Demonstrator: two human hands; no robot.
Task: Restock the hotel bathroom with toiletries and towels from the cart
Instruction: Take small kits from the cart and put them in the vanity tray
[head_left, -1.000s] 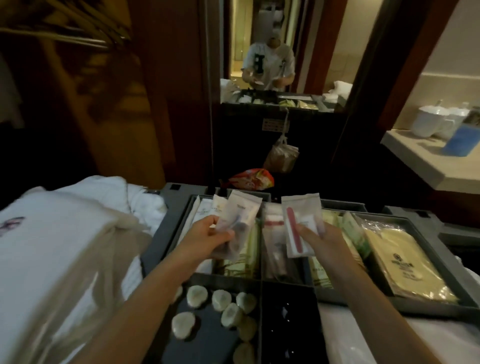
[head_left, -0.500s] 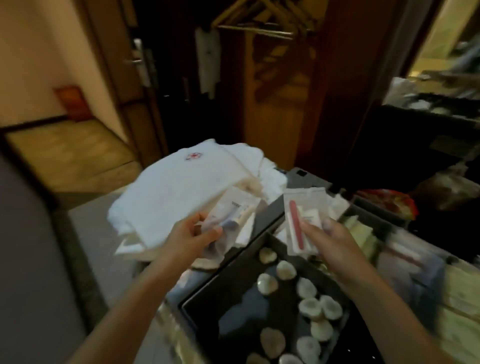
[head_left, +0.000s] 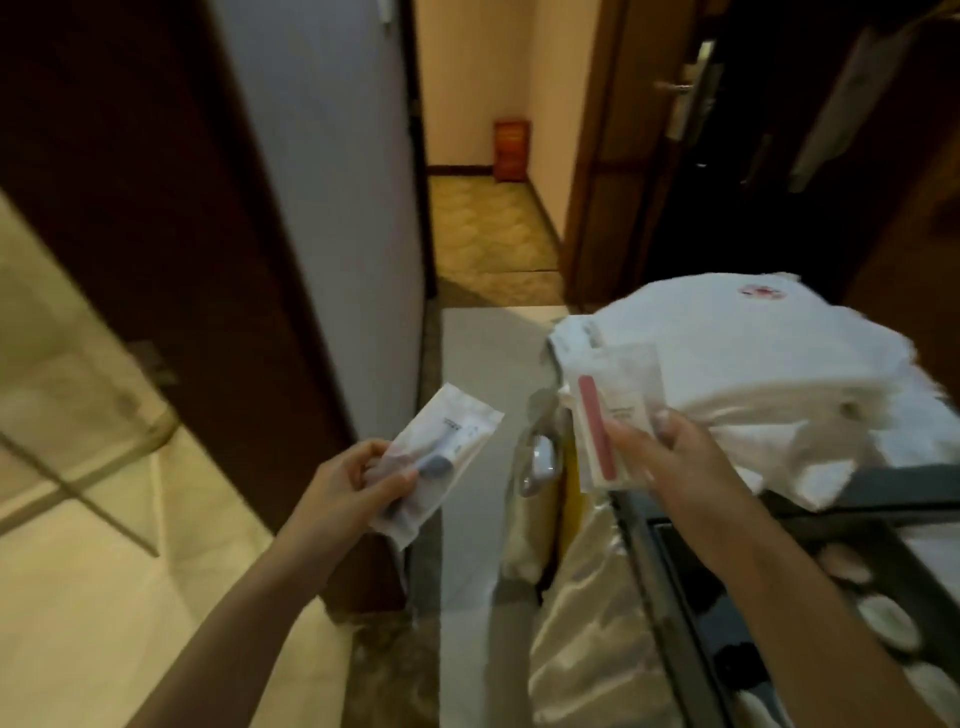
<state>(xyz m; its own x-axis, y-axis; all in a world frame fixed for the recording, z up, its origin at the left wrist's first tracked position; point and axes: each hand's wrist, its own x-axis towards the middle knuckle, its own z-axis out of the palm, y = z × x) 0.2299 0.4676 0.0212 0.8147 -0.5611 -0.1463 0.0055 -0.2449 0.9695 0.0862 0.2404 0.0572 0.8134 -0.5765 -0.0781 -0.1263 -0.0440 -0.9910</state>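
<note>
the left hand (head_left: 348, 480) pinches a clear toiletry packet (head_left: 439, 462) and the right hand (head_left: 675, 462) grips flat sachets (head_left: 610, 415) beside the cart's towels (head_left: 753, 353); slick wrappers could slip out mid-carry.

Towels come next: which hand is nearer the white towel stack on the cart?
Right. The right hand, pinching the pink-striped packet, sits at the near-left edge of the towel stack. The left hand, gripping a clear packet, is off to the left, over the floor.
</note>
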